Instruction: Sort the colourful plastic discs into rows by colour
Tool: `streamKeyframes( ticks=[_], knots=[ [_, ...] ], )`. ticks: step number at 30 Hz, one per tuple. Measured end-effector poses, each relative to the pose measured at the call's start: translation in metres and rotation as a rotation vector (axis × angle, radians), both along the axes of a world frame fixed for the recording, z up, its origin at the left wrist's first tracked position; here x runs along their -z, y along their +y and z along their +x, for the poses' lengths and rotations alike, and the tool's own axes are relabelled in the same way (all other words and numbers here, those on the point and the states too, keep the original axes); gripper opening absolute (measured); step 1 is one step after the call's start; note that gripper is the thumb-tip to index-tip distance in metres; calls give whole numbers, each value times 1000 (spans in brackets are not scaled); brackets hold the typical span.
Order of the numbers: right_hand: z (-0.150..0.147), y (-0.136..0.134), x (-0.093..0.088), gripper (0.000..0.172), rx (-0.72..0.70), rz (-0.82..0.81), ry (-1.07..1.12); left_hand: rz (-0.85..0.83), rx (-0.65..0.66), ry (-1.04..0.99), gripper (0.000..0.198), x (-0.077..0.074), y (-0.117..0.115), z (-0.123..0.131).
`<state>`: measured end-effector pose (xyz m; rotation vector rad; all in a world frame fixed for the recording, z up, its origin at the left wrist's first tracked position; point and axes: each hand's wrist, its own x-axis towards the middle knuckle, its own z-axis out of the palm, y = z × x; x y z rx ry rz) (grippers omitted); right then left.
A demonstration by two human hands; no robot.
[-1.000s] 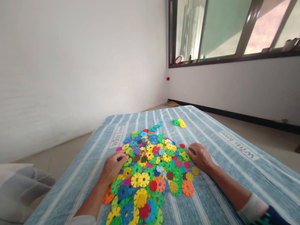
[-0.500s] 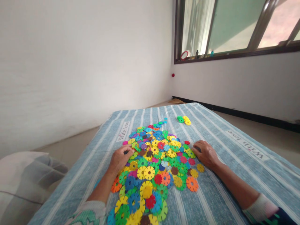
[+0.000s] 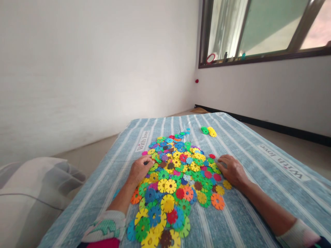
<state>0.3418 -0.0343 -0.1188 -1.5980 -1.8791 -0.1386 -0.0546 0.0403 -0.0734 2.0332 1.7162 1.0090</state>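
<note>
On the left of the striped cloth (image 3: 116,172), the person's left hand (image 3: 141,168) rested with curled fingers; whether they pinched a disc could not be told. Beside it spread the heap of notched discs (image 3: 170,165), near to far. Farther right lay green discs (image 3: 204,130) and yellow discs (image 3: 212,132). The right hand (image 3: 232,170) bordered the heap's right edge, fingers loosely bent, released.

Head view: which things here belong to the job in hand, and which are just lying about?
Likely in the work:
notched discs, spread by the left hand and right hand
green discs and yellow discs, set apart farther back

Likely lying about:
red-rimmed oval object and dark upright item, by the window
pale fabric, lower left
</note>
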Motion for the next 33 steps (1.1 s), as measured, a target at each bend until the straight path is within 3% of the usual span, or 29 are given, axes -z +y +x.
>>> streamKeyframes(
  ticks=[5,11,17,21,26,33],
  knots=[
    [-15,-3,-3,23,-50,107,-4,0,1,-6,23,1,-1,0],
    [-52,-14,-14,17,-216,128,-17,5,0,-10,21,1,-2,2],
    [-112,-29,-45,10,-497,47,-77,10,13,-10,22,1,-3,2],
    [-145,-29,-67,21,-642,-39,-193,14,20,-10,22,2,-3,2],
    [-165,-25,-76,15,-650,-137,-352,16,11,-18,21,5,-2,3],
    [-168,-26,-65,6,-642,-185,-384,14,5,-28,17,7,0,3]
  ],
)
